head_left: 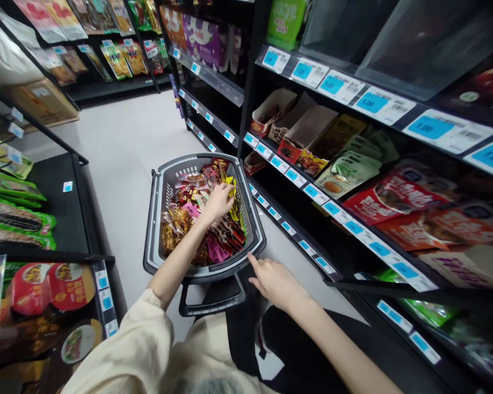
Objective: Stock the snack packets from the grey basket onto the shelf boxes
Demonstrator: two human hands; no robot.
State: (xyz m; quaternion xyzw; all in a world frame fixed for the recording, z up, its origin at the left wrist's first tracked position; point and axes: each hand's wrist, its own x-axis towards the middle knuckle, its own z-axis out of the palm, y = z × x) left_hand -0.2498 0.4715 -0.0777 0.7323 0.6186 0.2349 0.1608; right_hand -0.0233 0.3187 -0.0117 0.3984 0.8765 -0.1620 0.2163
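Store aisle, pale floor (110, 126) running up through the upper left of the frame, black shelving both sides. Right-hand shelf edge carries a row of blue-and-white price tags (340, 85).

Grey basket (152, 232) with dark trim sits at frame center, black handle (213, 308) folded out toward the bottom. Inside: a dense heap of small snack packets (175, 227), mostly brown and dark red, a few pink, yellow ones along the right inner wall.

Left hand (219, 202) is inside the basket, upper right part of the heap, fingers bent down at the yellow packets. Grip reads narrow; cannot tell if a packet is pinched, fingertips too small and blurred. Left forearm crosses above the near-left rim, beige sleeve (127, 334) at lower left.

Right hand (273, 279) is just outside the near-right corner: index finger stretched to the rim, thumb spread apart, other fingers loosely curled. Contact with the rim not certain.

Around it: open cardboard boxes (273, 112) and red packets (394, 191) on the right shelf, purple boxes (207, 38) at top center. Left side: green bags (16, 219) mid-left, red-lidded tubs (30, 287) lower left, brown carton (43, 101) upper left.
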